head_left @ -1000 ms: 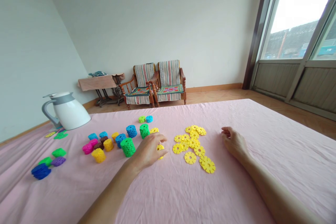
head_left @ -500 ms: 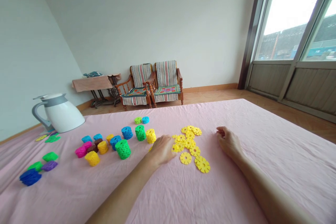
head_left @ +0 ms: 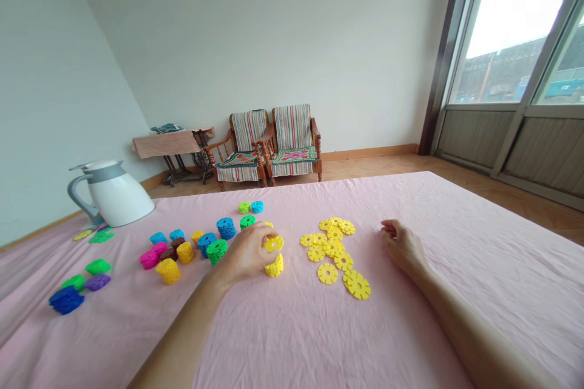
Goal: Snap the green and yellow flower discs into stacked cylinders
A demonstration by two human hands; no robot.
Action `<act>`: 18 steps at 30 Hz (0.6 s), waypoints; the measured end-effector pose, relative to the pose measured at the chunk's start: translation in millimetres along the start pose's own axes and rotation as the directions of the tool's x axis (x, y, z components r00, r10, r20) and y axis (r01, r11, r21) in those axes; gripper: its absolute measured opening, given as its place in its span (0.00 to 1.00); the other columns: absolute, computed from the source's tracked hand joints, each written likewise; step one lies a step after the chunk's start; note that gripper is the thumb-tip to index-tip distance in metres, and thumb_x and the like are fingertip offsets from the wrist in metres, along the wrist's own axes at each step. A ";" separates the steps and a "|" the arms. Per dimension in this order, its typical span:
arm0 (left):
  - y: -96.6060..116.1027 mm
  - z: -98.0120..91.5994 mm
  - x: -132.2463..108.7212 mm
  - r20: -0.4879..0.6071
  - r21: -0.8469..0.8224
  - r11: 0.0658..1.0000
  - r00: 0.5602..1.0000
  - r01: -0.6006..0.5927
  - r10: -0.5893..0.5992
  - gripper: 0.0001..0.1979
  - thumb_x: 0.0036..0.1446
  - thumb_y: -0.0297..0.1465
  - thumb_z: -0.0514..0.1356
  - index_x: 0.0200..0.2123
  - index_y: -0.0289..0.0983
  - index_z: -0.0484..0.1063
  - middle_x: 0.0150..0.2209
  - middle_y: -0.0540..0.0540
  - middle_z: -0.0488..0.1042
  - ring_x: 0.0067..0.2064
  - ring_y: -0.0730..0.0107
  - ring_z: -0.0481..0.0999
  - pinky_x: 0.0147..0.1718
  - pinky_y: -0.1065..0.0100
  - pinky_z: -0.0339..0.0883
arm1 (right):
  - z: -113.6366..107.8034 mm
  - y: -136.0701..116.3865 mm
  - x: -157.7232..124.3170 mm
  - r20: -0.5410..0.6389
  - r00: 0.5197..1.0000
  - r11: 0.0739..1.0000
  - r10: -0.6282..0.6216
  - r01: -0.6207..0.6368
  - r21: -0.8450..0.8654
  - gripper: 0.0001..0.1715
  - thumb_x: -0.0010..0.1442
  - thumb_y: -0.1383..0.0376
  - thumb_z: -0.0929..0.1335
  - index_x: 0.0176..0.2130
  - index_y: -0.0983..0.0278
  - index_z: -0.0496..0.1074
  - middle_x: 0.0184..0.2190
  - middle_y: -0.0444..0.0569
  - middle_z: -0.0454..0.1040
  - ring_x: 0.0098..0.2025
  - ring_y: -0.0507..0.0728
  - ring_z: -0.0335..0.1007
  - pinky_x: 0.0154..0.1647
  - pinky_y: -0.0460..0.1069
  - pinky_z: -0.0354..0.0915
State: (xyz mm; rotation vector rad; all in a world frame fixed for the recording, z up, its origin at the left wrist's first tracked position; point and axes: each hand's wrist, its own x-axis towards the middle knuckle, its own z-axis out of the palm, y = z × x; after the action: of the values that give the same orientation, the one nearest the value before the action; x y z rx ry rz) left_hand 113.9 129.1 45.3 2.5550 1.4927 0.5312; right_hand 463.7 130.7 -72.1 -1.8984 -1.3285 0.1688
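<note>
Near the frame's centre, the left hand point(head_left: 249, 253) pinches a yellow disc point(head_left: 274, 244) just over a short yellow stack point(head_left: 274, 268). Letting go off-centre could leave it overhanging; wrinkles in the pink cloth point(head_left: 292, 334) could tilt the stack. Right of centre, the right hand point(head_left: 404, 248) lies half-curled, nothing visible in it, near loose yellow discs point(head_left: 334, 248).

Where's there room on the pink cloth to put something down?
A big bare patch of pink cloth lies right of the right hand. Another is nearer than the loose yellow discs, between the arms. A small gap separates those discs from the right hand. It's crowded left of the left hand, where coloured stacks stand close together.
</note>
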 end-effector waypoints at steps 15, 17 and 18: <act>-7.5 8.2 -13.8 0.070 0.075 0.997 0.998 -0.002 -0.003 0.17 0.42 0.26 0.58 0.39 0.40 0.72 0.38 0.48 0.74 0.42 0.62 0.71 0.40 0.68 0.61 | 0.7 2.1 0.9 0.008 1.000 1.000 -0.004 0.004 0.005 0.18 0.52 0.67 0.61 0.43 0.64 0.69 0.35 0.50 0.77 0.36 0.55 0.73 0.36 0.47 0.64; -7.4 7.5 -14.2 0.078 0.074 0.997 0.997 0.000 -0.006 0.17 0.42 0.26 0.58 0.40 0.39 0.72 0.39 0.48 0.74 0.42 0.63 0.71 0.40 0.67 0.62 | 0.7 2.1 1.0 0.007 1.000 1.000 -0.005 0.005 0.008 0.18 0.52 0.67 0.61 0.43 0.64 0.69 0.35 0.49 0.77 0.35 0.55 0.73 0.36 0.47 0.64; -7.4 7.0 -14.4 0.079 0.070 0.998 0.997 -0.002 -0.004 0.18 0.42 0.26 0.58 0.40 0.39 0.72 0.39 0.48 0.74 0.42 0.63 0.71 0.40 0.67 0.62 | 0.7 2.1 1.0 0.006 1.000 1.000 -0.005 0.005 0.009 0.18 0.52 0.67 0.61 0.43 0.64 0.69 0.35 0.49 0.77 0.36 0.55 0.73 0.36 0.47 0.64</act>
State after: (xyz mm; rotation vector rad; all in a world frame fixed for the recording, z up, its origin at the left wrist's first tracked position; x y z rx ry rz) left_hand 103.9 120.8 33.2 2.5951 1.5117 0.3792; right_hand 465.4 131.7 -73.7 -1.8879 -1.3343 0.1776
